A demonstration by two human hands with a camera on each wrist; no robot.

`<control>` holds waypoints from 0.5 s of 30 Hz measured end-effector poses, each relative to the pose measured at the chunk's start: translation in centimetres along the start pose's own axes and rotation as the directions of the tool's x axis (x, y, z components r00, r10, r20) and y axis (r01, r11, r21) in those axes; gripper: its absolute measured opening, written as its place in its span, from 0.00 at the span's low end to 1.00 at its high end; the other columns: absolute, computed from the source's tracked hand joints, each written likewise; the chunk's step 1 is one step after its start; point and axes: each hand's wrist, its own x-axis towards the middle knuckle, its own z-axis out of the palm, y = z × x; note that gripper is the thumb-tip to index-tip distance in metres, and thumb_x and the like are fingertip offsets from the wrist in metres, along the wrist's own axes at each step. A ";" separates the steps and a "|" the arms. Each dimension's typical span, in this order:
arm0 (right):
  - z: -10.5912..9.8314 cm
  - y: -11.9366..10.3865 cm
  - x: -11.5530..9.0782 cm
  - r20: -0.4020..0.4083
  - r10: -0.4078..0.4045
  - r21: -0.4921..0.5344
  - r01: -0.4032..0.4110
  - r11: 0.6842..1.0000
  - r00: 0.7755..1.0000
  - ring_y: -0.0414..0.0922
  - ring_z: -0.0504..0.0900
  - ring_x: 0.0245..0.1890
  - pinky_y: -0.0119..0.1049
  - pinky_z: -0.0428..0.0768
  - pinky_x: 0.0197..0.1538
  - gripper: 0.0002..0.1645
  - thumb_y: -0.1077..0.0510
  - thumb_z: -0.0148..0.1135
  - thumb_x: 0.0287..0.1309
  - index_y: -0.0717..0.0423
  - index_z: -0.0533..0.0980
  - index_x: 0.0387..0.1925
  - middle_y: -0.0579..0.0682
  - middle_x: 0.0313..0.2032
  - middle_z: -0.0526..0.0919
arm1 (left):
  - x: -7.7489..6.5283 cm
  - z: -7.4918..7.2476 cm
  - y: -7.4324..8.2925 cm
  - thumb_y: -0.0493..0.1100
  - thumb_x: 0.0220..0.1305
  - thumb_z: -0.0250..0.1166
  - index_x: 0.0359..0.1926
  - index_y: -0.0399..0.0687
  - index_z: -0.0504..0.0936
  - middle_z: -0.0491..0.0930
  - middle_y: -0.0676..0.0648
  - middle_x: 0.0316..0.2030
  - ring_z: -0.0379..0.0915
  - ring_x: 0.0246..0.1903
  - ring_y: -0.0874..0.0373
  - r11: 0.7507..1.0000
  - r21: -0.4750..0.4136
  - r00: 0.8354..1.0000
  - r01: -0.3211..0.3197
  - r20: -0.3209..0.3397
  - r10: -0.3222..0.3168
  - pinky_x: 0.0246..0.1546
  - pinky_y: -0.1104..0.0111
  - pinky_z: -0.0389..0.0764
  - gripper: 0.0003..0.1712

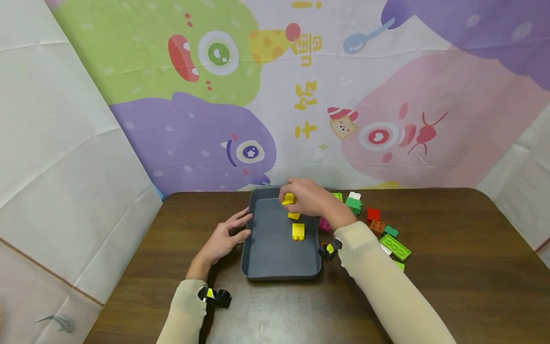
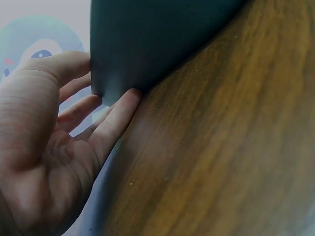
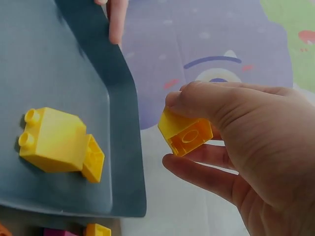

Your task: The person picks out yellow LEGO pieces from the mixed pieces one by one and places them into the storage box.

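A dark grey tray (image 1: pixel 279 260) lies on the brown table. My left hand (image 1: pixel 223 241) touches its left wall with fairly straight fingers; in the left wrist view the fingertips rest against the tray's outer side (image 2: pixel 147 39). Over the tray's far right part, my right hand (image 1: pixel 307 198) pinches a yellow toy brick (image 3: pixel 184 128) between thumb and fingers, its hollow underside showing in the right wrist view. Inside the tray sit a yellow sloped brick (image 3: pixel 54 140) with studs and a smaller yellow brick (image 3: pixel 93 158) close beside it.
Right of the tray lie loose toy bricks: a green brick (image 1: pixel 354 206), a red brick (image 1: pixel 373 214), a brown brick (image 1: pixel 377 226), a long lime brick (image 1: pixel 395 247) and a magenta brick (image 1: pixel 324 224). Behind the table hangs a cartoon-printed cloth (image 1: pixel 301 162).
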 end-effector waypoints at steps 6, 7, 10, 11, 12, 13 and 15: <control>0.0 -0.3 0.1 0.003 -0.001 -0.005 0.001 1.000 1.000 0.47 0.78 0.41 0.42 0.85 0.49 0.10 0.55 0.71 0.58 0.47 0.85 0.43 0.48 0.43 0.80 | 0.1 0.0 0.0 0.41 0.70 0.64 0.72 0.41 0.69 0.55 0.45 0.78 0.61 0.71 0.41 1.000 -0.002 1.000 -0.011 0.001 0.011 0.50 0.62 0.85 0.32; 0.0 -0.3 0.0 0.007 0.002 -0.005 -0.002 1.000 1.000 0.47 0.78 0.41 0.42 0.85 0.49 0.10 0.55 0.71 0.58 0.46 0.85 0.43 0.48 0.43 0.80 | 0.1 0.1 0.0 0.41 0.70 0.64 0.72 0.41 0.69 0.55 0.45 0.78 0.61 0.71 0.41 1.000 -0.001 1.000 -0.011 0.001 0.011 0.50 0.63 0.85 0.32; 0.3 -0.2 0.0 0.012 -0.002 -0.003 0.002 1.000 1.000 0.47 0.77 0.41 0.42 0.84 0.49 0.10 0.55 0.71 0.58 0.46 0.85 0.43 0.48 0.44 0.80 | 0.0 0.1 0.1 0.41 0.69 0.64 0.72 0.41 0.69 0.56 0.46 0.78 0.61 0.71 0.41 1.000 0.002 1.000 -0.008 0.000 0.008 0.50 0.63 0.85 0.32; 0.4 -0.2 0.0 0.011 -0.008 -0.004 0.008 1.000 1.000 0.47 0.77 0.41 0.42 0.84 0.49 0.10 0.55 0.71 0.58 0.46 0.86 0.43 0.48 0.44 0.80 | 0.0 0.1 0.0 0.42 0.70 0.64 0.72 0.41 0.69 0.56 0.47 0.78 0.61 0.71 0.42 1.000 0.003 1.000 -0.005 -0.001 0.005 0.50 0.63 0.85 0.32; 0.5 -0.2 0.0 0.010 -0.019 -0.004 0.019 1.000 1.000 0.47 0.77 0.41 0.43 0.84 0.49 0.11 0.55 0.71 0.58 0.47 0.86 0.43 0.49 0.44 0.80 | 0.0 0.0 0.0 0.42 0.69 0.64 0.72 0.42 0.69 0.56 0.47 0.78 0.61 0.71 0.42 1.000 0.006 1.000 -0.002 -0.002 0.002 0.51 0.63 0.85 0.32; 0.6 -0.2 0.0 0.009 -0.029 -0.004 0.029 1.000 1.000 0.47 0.77 0.41 0.43 0.83 0.50 0.11 0.55 0.71 0.58 0.47 0.86 0.44 0.48 0.44 0.80 | 0.0 0.1 0.0 0.42 0.69 0.64 0.72 0.42 0.69 0.56 0.47 0.78 0.61 0.71 0.42 1.000 0.005 1.000 0.001 -0.002 -0.001 0.51 0.62 0.85 0.32; 0.8 -0.1 0.0 0.008 -0.052 -0.001 0.052 0.999 0.999 0.47 0.77 0.40 0.44 0.83 0.49 0.12 0.56 0.71 0.58 0.48 0.86 0.44 0.49 0.43 0.81 | 0.0 0.0 0.0 0.43 0.69 0.64 0.72 0.42 0.69 0.56 0.47 0.78 0.61 0.71 0.42 1.000 0.008 1.000 0.001 -0.001 -0.001 0.51 0.62 0.85 0.32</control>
